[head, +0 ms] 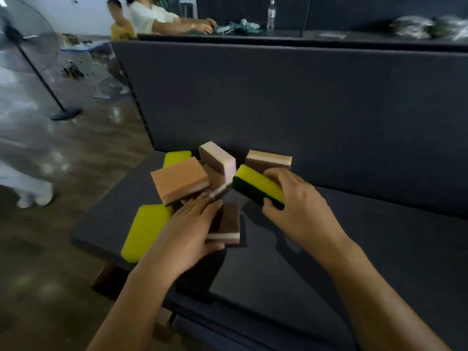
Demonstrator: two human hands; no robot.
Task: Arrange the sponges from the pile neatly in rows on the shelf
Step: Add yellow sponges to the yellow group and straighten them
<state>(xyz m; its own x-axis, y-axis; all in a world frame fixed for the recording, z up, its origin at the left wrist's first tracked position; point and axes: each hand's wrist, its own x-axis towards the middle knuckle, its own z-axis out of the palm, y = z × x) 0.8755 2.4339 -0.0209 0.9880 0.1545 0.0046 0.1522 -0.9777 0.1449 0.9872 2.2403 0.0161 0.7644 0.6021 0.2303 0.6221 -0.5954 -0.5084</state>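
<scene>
The left hand [184,231] lies on a brown sponge [229,224] at the near side of the pile. Its fingers [210,205] are mostly straight and flat on top, touching it, not wrapped round it. Just beside that hand, a yellow sponge [144,229] lies flat near the shelf's left edge.

The right hand [301,206] holds a green sponge [255,184], yellow on top and dark green below. The fingers are curled over its far side and the thumb is on its near side. It is tilted and lifted a little, just right of the pile.

The job looks like it has only just begun. I see no neat row yet. The sponges are in a messy heap on the left end of the shelf [354,249]. An orange sponge [179,178] leans on top of others. A pink sponge [217,155] stands up on its side behind it. One more brown one [268,158] sits by the back wall [278,97], and a second yellow one [177,157] peeks out at the back left. All of these need lining up. The shelf to the right is bare and dark, so I think a row could go there.

The heap is close to the shelf's left edge, so a push could knock a sponge to the floor [50,274].

Far off there is a standing fan [33,59] at the left. Two people [157,16] sit at a far bench with a bottle [271,15] on it.
</scene>
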